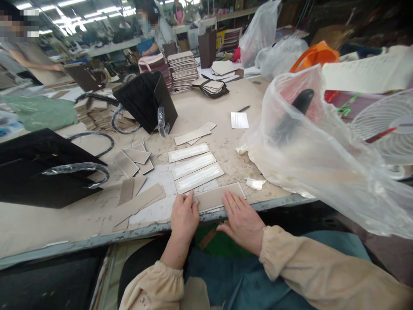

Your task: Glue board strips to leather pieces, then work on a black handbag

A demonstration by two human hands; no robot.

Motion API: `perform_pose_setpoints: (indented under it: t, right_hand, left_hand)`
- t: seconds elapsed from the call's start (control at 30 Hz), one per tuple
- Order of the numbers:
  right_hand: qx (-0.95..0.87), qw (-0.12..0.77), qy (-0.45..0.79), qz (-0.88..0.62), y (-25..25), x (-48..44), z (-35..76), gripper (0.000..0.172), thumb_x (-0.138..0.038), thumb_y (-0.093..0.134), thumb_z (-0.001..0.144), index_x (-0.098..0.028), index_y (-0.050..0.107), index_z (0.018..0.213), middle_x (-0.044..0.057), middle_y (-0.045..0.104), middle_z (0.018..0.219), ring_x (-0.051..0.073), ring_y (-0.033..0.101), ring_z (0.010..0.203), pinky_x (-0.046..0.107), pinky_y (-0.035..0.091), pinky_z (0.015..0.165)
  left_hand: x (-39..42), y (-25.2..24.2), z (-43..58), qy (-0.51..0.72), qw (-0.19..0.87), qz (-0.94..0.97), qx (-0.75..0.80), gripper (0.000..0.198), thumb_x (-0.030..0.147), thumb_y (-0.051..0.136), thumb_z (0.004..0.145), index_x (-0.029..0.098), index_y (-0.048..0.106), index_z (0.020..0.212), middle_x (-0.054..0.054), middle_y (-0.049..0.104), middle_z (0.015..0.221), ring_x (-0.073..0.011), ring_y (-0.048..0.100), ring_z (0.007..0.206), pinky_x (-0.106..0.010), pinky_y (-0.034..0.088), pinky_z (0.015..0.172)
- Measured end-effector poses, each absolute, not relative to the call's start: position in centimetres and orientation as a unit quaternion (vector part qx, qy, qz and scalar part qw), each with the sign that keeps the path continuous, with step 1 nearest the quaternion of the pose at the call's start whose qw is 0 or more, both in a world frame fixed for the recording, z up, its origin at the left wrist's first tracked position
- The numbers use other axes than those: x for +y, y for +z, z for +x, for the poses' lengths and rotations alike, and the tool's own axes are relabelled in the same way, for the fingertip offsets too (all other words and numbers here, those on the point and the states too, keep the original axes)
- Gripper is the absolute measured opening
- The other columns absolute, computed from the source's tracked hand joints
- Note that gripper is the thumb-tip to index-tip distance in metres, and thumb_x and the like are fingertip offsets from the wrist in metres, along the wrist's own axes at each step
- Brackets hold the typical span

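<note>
At far left a black bag point(32, 187) sits back from the table's point(149, 228) front edge, leaving a band of bare tabletop before it. That edge runs the whole way across to the right, climbing slightly in view. Right of the bag, a second black bag point(138, 101) stands farther back, with a loose group of small panels point(127, 162) in front of it. Nearer the edge, tan strips point(140, 206) overlap at a slant, closing off the room just left of the hands.

The left hand point(184, 217) comes over the edge, fingers mostly curled, thumb and forefinger at the left end of a flat strip; whether it pinches the strip cannot be told. Three coated strips point(197, 173) lie in a row just beyond, limiting room on the far side.

The strip point(210, 198) lies flat at the front edge, between and under the hands. Its long axis goes left to right, nearly along the edge, the right end angled a little away from the person, roughly parallel to the coated strips. The right hand point(244, 220) is open and flat, fingers extended on the strip's right part, thumb spread out past the edge, gripping nothing.

Farther right are a white scrap point(255, 184), just beside the strip's end, then a bulky plastic bag point(290, 150) reaching over the edge. Between the coated strips and this bag, open tabletop runs back to a white note point(239, 120).
</note>
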State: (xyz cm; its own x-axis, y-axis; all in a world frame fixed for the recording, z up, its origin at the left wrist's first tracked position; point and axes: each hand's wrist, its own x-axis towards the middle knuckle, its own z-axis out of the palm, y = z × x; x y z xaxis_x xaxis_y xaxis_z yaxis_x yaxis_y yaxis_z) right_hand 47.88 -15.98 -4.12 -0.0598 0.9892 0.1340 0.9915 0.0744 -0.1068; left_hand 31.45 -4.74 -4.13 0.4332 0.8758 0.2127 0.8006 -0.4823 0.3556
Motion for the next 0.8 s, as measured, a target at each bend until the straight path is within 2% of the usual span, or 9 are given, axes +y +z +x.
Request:
perform_pose_setpoints:
  t: [0.13, 0.27, 0.37, 0.43, 0.5, 0.6, 0.8]
  right_hand:
    - [-0.721, 0.076, -0.016, -0.689, -4.0, -16.7, 48.6, 0.082, -0.058, 0.050, 0.081, 0.006, 0.043, 0.131, 0.029, 0.037, 0.139, 0.036, 0.033, 0.130, 0.047, 0.029, 0.105]
    - [-0.721, 0.074, -0.033, -0.688, -4.1, -16.5, 48.3, 0.081, -0.057, 0.051, 0.080, 0.008, 0.046, 0.128, 0.030, 0.039, 0.136, 0.038, 0.036, 0.128, 0.048, 0.031, 0.104]
    - [-0.723, 0.070, -0.055, -0.685, -4.5, -16.2, 48.0, 0.070, -0.044, 0.054, 0.080, 0.009, 0.049, 0.125, 0.031, 0.043, 0.133, 0.038, 0.041, 0.124, 0.048, 0.034, 0.102]
    - [-0.727, 0.065, -0.072, -0.680, -4.8, -16.1, 48.1, 0.059, -0.031, 0.055, 0.079, 0.009, 0.052, 0.123, 0.030, 0.046, 0.130, 0.038, 0.044, 0.122, 0.048, 0.035, 0.101]
    - [-0.734, 0.063, -0.082, -0.671, -5.0, -16.1, 48.2, 0.056, -0.026, 0.054, 0.078, 0.008, 0.053, 0.122, 0.030, 0.048, 0.129, 0.038, 0.045, 0.121, 0.047, 0.037, 0.099]
    - [-0.736, 0.065, -0.082, -0.669, -4.9, -16.1, 48.3, 0.062, -0.034, 0.057, 0.077, 0.008, 0.053, 0.122, 0.031, 0.046, 0.130, 0.039, 0.045, 0.121, 0.046, 0.037, 0.099]
    - [-0.730, 0.069, -0.050, -0.678, -4.2, -16.0, 48.5, 0.076, -0.051, 0.059, 0.076, 0.008, 0.051, 0.123, 0.032, 0.043, 0.132, 0.039, 0.042, 0.123, 0.046, 0.034, 0.101]
  left_hand:
    - [-4.7, -4.0, 30.8, 0.210, 0.112, 0.831, 0.503, 0.040, 0.029, 0.046, 0.086, 0.014, 0.055, 0.122, -0.012, 0.050, 0.098, -0.0259, 0.053, 0.093, -0.040, 0.048, 0.080]
    - [-6.5, -3.0, 31.2, 0.254, 0.111, 0.842, 0.463, 0.043, 0.028, 0.043, 0.087, 0.014, 0.049, 0.128, -0.020, 0.048, 0.119, -0.0309, 0.049, 0.110, -0.048, 0.041, 0.092]
    - [-8.6, -2.6, 33.2, 0.203, 0.143, 0.911, 0.329, 0.049, 0.030, 0.043, 0.088, 0.014, 0.042, 0.134, -0.018, 0.038, 0.141, -0.0324, 0.030, 0.132, -0.051, 0.028, 0.106]
    - [-9.5, -2.8, 34.7, 0.151, 0.144, 0.931, 0.299, 0.054, 0.034, 0.040, 0.089, 0.009, 0.036, 0.137, -0.019, 0.030, 0.146, -0.0318, 0.020, 0.138, -0.052, 0.021, 0.110]
    - [-9.6, -3.3, 35.6, 0.117, 0.132, 0.933, 0.313, 0.060, 0.040, 0.037, 0.090, 0.004, 0.034, 0.137, -0.022, 0.028, 0.146, -0.0324, 0.018, 0.138, -0.053, 0.018, 0.111]
    - [-9.0, -3.8, 34.9, 0.091, 0.113, 0.935, 0.323, 0.068, 0.048, 0.038, 0.088, 0.002, 0.032, 0.138, -0.023, 0.026, 0.146, -0.0326, 0.016, 0.139, -0.053, 0.017, 0.111]
    - [-7.9, -4.2, 30.9, 0.073, 0.074, 0.934, 0.343, 0.071, 0.051, 0.042, 0.086, 0.005, 0.030, 0.139, -0.021, 0.023, 0.148, -0.0315, 0.017, 0.138, -0.052, 0.023, 0.109]
